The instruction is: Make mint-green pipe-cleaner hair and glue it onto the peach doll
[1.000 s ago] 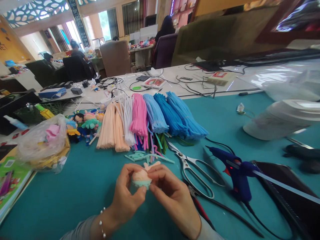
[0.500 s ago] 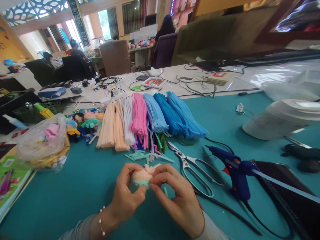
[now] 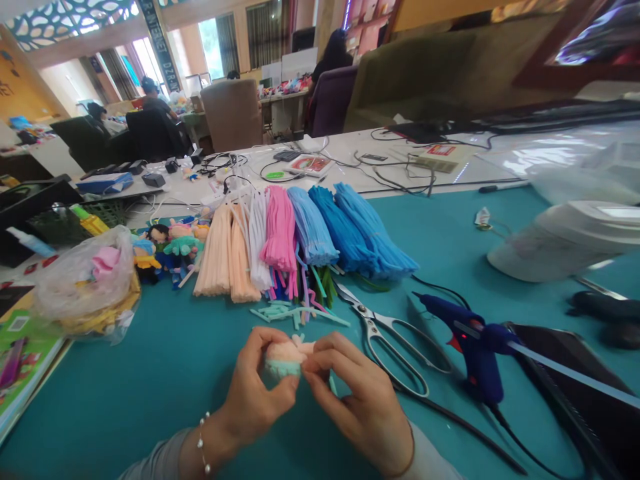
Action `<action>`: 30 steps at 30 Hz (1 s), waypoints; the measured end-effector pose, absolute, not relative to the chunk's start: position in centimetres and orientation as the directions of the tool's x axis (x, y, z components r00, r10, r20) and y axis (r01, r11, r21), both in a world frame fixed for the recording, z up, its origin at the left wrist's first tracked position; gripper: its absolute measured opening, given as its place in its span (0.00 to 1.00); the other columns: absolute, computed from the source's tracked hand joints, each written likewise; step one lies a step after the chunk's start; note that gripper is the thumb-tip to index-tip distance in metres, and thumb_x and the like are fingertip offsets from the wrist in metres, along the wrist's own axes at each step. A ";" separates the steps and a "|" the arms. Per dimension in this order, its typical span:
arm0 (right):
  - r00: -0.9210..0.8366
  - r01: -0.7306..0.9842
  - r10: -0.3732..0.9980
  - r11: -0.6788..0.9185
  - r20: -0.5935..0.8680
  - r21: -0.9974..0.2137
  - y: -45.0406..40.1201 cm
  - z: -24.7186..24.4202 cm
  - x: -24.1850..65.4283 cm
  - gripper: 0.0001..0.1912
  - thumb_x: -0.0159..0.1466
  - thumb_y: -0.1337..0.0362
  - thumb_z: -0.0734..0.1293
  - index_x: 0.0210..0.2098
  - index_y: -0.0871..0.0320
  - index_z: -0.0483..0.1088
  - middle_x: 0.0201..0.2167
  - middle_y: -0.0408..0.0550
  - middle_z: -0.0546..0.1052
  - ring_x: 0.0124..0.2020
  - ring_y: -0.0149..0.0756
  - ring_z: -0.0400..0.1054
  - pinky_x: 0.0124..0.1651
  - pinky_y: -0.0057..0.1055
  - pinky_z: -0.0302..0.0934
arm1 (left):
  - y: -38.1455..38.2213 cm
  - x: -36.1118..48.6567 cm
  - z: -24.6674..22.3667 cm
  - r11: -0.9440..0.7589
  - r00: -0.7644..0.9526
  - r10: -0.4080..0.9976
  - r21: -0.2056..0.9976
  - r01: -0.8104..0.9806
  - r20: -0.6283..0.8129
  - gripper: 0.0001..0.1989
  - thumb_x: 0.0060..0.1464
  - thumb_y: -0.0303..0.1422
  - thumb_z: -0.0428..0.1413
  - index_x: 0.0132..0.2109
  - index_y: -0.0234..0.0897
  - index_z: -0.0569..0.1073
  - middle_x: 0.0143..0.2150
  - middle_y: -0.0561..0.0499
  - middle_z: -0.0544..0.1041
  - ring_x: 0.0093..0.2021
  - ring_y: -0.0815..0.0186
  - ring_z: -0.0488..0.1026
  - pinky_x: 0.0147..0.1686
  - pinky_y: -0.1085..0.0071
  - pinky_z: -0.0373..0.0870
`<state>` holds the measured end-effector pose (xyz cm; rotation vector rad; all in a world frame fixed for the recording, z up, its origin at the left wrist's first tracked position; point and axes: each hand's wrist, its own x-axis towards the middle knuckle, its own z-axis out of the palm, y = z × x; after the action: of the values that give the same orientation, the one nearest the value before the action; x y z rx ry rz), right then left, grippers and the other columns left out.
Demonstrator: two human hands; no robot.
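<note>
Between my hands is a small fuzzy doll piece, peach with a mint-green band along its lower side. My left hand is closed round its left side, thumb below and forefinger over the top. My right hand pinches its right end with thumb and fingertips, which partly hide it. Just beyond lie short mint-green pipe cleaner pieces. Bundles of peach pipe cleaners, pink ones and blue ones lie farther back.
Scissors and a blue glue gun lie to the right, beside a dark tray. Small fuzzy dolls and a plastic bag are on the left. A white container lies at far right. People sit at desks behind.
My right hand has shifted slightly right and down along the doll piece, and its mint-green band shows more clearly. My left hand keeps its hold.
</note>
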<state>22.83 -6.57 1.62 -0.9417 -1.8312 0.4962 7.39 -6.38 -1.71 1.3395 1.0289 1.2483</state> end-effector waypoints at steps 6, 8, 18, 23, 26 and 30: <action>-0.260 0.476 0.711 0.683 0.654 -0.553 -6.5 1.3 22.9 0.09 0.61 0.74 0.61 0.28 0.54 0.64 0.24 0.44 0.69 0.21 0.29 0.66 0.22 0.24 0.63 | -6.4 7.5 -1.6 -0.153 0.076 0.985 0.988 -0.015 0.154 0.15 0.39 0.24 0.57 0.39 0.37 0.69 0.36 0.49 0.75 0.38 0.62 0.71 0.40 0.68 0.68; -0.284 0.526 0.698 0.687 0.658 -0.501 -6.5 1.3 22.9 0.09 0.61 0.74 0.60 0.29 0.54 0.64 0.24 0.45 0.70 0.22 0.31 0.67 0.23 0.25 0.64 | -6.4 7.5 -1.6 -0.151 0.072 0.986 0.988 -0.014 0.152 0.15 0.38 0.24 0.57 0.38 0.37 0.69 0.37 0.49 0.75 0.38 0.62 0.72 0.39 0.68 0.69; -0.333 0.600 0.597 0.731 0.730 -0.325 -6.7 0.7 22.7 0.10 0.62 0.76 0.60 0.31 0.55 0.64 0.24 0.47 0.72 0.26 0.32 0.69 0.29 0.25 0.67 | -6.5 7.7 -1.8 -0.145 0.055 0.988 0.989 -0.026 0.146 0.15 0.37 0.23 0.58 0.37 0.37 0.70 0.36 0.48 0.76 0.38 0.61 0.73 0.39 0.68 0.69; -0.290 0.507 0.669 0.714 0.685 -0.483 -6.7 1.2 23.0 0.09 0.63 0.75 0.61 0.32 0.54 0.66 0.24 0.45 0.71 0.23 0.31 0.68 0.25 0.25 0.65 | -6.5 7.3 -1.5 -0.104 0.090 0.990 0.994 -0.034 0.106 0.15 0.40 0.25 0.59 0.39 0.36 0.71 0.36 0.48 0.76 0.37 0.62 0.72 0.39 0.68 0.69; -0.205 0.432 0.734 0.661 0.647 -0.614 -6.7 2.0 23.5 0.08 0.63 0.74 0.61 0.36 0.54 0.69 0.27 0.47 0.73 0.24 0.32 0.69 0.24 0.27 0.65 | -6.4 7.1 -1.4 -0.057 0.139 0.988 0.996 -0.069 0.066 0.16 0.43 0.28 0.61 0.43 0.35 0.72 0.38 0.47 0.76 0.39 0.61 0.72 0.41 0.67 0.69; -0.123 0.364 0.777 0.614 0.617 -0.700 -6.6 2.0 23.8 0.07 0.64 0.71 0.61 0.33 0.54 0.68 0.24 0.45 0.71 0.24 0.34 0.67 0.26 0.29 0.63 | -6.1 7.1 -1.3 -0.025 0.152 0.987 0.985 -0.169 0.051 0.18 0.45 0.33 0.62 0.44 0.34 0.72 0.41 0.45 0.76 0.41 0.59 0.72 0.42 0.66 0.69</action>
<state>23.83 -6.62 2.03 -0.9403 -1.7260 0.4628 7.08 -6.14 -1.26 1.1823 0.9545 1.1957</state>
